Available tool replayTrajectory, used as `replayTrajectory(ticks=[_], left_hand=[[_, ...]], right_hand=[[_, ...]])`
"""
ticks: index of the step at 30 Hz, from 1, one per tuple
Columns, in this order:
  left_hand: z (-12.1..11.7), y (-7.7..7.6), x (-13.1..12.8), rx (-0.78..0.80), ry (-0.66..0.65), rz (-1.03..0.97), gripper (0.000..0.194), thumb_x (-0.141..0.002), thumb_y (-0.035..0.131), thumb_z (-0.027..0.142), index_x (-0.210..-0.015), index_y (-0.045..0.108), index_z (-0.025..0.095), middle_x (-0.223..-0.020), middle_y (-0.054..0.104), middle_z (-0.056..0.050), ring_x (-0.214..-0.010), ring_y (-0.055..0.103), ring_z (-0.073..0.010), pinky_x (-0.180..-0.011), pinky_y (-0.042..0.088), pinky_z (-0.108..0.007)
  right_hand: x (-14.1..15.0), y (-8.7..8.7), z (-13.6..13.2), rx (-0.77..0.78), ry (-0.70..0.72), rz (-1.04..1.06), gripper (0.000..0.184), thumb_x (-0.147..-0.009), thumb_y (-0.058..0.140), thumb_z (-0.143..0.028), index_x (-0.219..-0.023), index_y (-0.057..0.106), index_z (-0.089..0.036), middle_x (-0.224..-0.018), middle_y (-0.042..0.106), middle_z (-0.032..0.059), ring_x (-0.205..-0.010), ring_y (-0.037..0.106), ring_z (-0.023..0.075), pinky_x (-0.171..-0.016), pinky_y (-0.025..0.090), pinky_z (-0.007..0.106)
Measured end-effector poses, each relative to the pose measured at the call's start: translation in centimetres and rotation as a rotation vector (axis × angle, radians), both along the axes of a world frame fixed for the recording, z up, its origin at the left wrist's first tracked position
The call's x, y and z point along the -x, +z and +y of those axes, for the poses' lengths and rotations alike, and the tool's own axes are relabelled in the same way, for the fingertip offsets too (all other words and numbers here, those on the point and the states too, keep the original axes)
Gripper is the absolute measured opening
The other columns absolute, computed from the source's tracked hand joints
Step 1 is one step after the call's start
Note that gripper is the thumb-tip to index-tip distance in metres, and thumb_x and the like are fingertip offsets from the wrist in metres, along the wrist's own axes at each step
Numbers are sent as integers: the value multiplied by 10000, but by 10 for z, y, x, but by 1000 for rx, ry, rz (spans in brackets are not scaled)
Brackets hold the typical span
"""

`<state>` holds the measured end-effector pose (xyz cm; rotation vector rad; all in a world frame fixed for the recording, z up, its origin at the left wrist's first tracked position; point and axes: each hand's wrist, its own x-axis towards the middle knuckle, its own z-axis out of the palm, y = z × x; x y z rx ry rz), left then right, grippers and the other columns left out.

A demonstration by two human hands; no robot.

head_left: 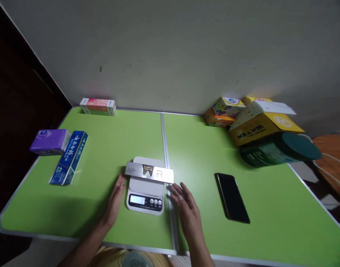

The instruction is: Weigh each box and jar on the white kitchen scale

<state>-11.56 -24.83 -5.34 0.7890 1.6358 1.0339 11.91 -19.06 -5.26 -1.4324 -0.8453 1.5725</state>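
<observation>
A white digital kitchen scale (pixel 147 190) stands on the green table, its display lit but too faint to read. Across its platform lies a silver toothpaste box (pixel 159 175) marked "Bamboo Charcoal", both ends jutting past the scale. My left hand (pixel 116 198) is at the scale's left side, fingers stretched out, close to the box's left end. On the other side, my right hand (pixel 186 207) is open with fingers apart, just below the box's right end. Neither hand grips anything; whether the fingertips touch the box I cannot tell.
Leftward lie a blue toothpaste box (pixel 69 157) and a purple tissue pack (pixel 51 141). A pink box (pixel 98 106) is by the wall. Rightward are a black phone (pixel 232 197), a green canister (pixel 279 150), a yellow carton (pixel 256 129) and small boxes (pixel 228 106).
</observation>
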Motion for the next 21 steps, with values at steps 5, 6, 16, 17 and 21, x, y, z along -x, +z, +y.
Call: replayTrajectory(ticks=[5, 6, 16, 17, 21], left_hand=[[-8, -14, -18, -13, -38, 61, 567, -886, 213, 503, -1446, 289, 455, -1504, 303, 215, -1464, 68, -146, -1234, 109, -413], [-9, -15, -20, -17, -30, 57, 566, -879, 214, 522, -1434, 308, 470, -1498, 302, 228, -1465, 68, -155, -1235, 102, -411], [-11, -14, -25, -102, 173, -165, 626, -886, 400, 557, -1436, 376, 259, -1522, 370, -54, -1428, 274, -277, -1169, 231, -488], [-8, -13, -19, -111, 182, -143, 640, -882, 437, 529, -1447, 345, 244, -1524, 362, -85, -1407, 319, -284, -1151, 271, -486], [10, 0, 20, -218, 42, 262, 605, -835, 566, 359, -1400, 380, 253, -1420, 465, -118, -1279, 475, -274, -1069, 388, -473]], right_hand=[[18, -3, -6, 36, 39, 46, 755, -750, 682, -557, -1386, 431, -237, -1423, 498, 142, -1300, 489, 299, -1083, 406, 493], [18, -4, -7, 40, 51, 47, 762, -746, 688, -556, -1389, 432, -238, -1427, 496, 139, -1309, 480, 296, -1092, 394, 488], [7, -7, -1, 48, 81, 14, 758, -742, 719, -507, -1394, 438, -242, -1388, 539, 133, -1276, 509, 311, -1086, 378, 520], [4, -7, 3, 22, 92, -17, 742, -745, 720, -493, -1386, 444, -240, -1372, 552, 137, -1263, 520, 311, -1077, 389, 521], [-6, -1, 23, -212, 202, -221, 600, -822, 652, -425, -1362, 449, -259, -1396, 511, 136, -1233, 536, 297, -1041, 429, 525]])
